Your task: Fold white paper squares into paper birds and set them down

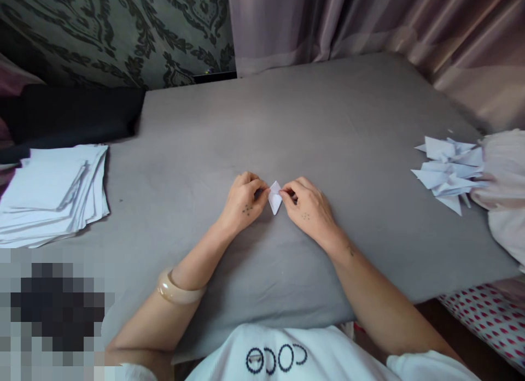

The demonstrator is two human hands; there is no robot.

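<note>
A small piece of folded white paper (274,198), shaped like a diamond, is between my two hands over the middle of the grey-covered table. My left hand (247,199) pinches its left corner between thumb and forefinger. At the opposite corner, my right hand (307,206) grips the paper in the same way, with the other fingers curled in. The lower point of the paper faces me. Its finer creases are too small to make out.
To the left lies a stack of white paper sheets (45,187), with a black folded cloth or case (74,113) behind it. Several folded paper figures with pointed ends (451,170) are heaped at the right, against a pale cloth bundle (506,189). Grey cloth (287,124) covers the table.
</note>
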